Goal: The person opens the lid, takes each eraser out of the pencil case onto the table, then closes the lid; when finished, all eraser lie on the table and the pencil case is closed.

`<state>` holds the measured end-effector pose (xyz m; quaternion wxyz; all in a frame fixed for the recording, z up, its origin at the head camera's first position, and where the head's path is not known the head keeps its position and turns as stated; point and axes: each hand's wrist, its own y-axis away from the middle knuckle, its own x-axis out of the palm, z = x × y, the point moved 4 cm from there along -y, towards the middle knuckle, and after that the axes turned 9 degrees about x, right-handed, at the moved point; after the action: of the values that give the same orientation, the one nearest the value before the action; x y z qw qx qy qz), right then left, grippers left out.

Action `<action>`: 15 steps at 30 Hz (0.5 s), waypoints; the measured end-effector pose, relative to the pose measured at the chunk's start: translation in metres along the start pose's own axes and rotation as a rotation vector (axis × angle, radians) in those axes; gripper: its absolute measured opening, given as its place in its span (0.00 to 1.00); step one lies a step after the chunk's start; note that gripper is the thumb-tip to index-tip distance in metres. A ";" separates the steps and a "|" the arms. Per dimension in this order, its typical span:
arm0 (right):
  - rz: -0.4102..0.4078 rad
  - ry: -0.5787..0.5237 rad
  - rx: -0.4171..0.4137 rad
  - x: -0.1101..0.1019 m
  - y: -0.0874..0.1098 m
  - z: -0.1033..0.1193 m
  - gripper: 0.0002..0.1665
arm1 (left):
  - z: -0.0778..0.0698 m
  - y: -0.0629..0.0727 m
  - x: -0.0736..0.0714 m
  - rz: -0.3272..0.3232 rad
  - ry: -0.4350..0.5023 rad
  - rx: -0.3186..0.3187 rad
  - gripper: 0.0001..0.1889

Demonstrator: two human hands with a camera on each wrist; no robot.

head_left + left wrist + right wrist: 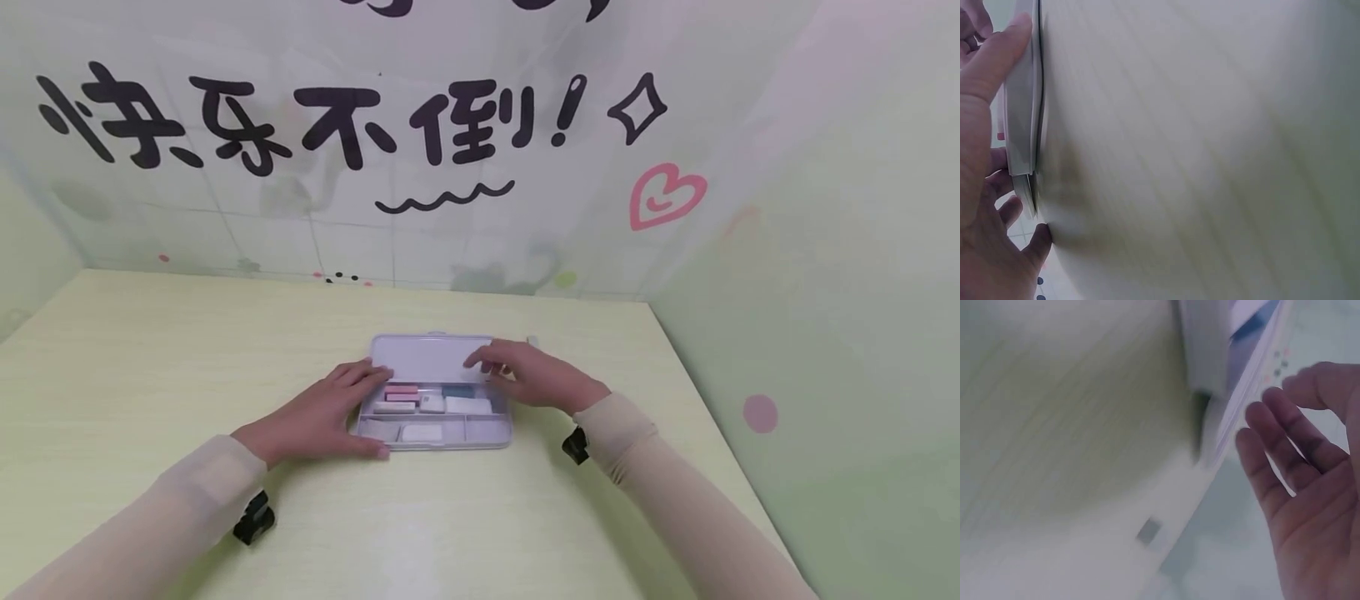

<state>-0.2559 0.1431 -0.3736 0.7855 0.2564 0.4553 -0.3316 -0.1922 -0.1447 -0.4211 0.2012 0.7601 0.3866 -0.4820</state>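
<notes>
An open pale lilac pencil case (489, 431) lies on the table, its lid (420, 354) folded back. Inside are pink pieces (401, 390), a blue piece (457, 391) and several white blocks (468, 406) that look like erasers. My left hand (318, 417) rests spread at the case's left side, thumb along the front edge, fingers reaching the lid's left edge. In the left wrist view the thumb (1004, 53) lies against the front wall. Over the right part of the case is my right hand (536, 375), fingers loosely bent; the right wrist view shows nothing in it.
A small grey piece (532, 341) lies on the light wood table (187, 350) behind the right hand. Walls stand at the back (300, 225) and the right (810, 333) of the table.
</notes>
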 end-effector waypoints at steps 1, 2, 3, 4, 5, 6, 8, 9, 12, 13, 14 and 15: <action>0.033 0.022 -0.004 0.002 0.000 0.006 0.23 | 0.000 0.000 0.000 -0.001 0.002 0.002 0.59; 0.062 0.048 -0.009 0.005 0.000 0.012 0.25 | -0.001 -0.001 0.000 -0.003 0.003 0.007 0.59; 0.086 0.066 -0.017 0.006 0.000 0.017 0.26 | -0.001 -0.001 -0.001 -0.003 0.004 0.007 0.59; 0.108 0.084 -0.019 0.008 0.001 0.022 0.28 | -0.001 -0.002 -0.001 -0.003 0.005 0.008 0.59; 0.124 0.102 -0.017 0.010 0.002 0.025 0.30 | -0.002 -0.002 -0.001 -0.004 0.006 0.010 0.59; 0.143 0.118 -0.009 0.012 0.003 0.028 0.31 | -0.002 -0.002 -0.001 -0.005 0.007 0.013 0.59; 0.173 0.143 0.001 0.015 0.005 0.033 0.34 | -0.002 -0.001 -0.002 -0.004 0.010 0.007 0.59; 0.182 0.150 0.005 0.016 0.006 0.034 0.33 | -0.002 -0.001 -0.002 -0.005 0.010 0.005 0.59; 0.191 0.177 0.018 0.018 0.008 0.036 0.34 | -0.001 0.000 -0.001 -0.007 0.006 0.004 0.59; 0.189 0.178 0.016 0.018 0.009 0.037 0.35 | 0.000 0.000 -0.001 -0.006 0.004 0.002 0.59; 0.188 0.181 0.014 0.018 0.009 0.037 0.36 | 0.000 0.000 -0.001 -0.005 0.006 -0.002 0.59; 0.190 0.187 0.014 0.019 0.009 0.037 0.37 | 0.001 0.001 -0.001 -0.006 0.005 -0.001 0.59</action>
<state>-0.2220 0.1176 -0.3729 0.7657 0.3335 0.4978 -0.2337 -0.1921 -0.1458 -0.4209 0.1990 0.7600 0.3895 -0.4807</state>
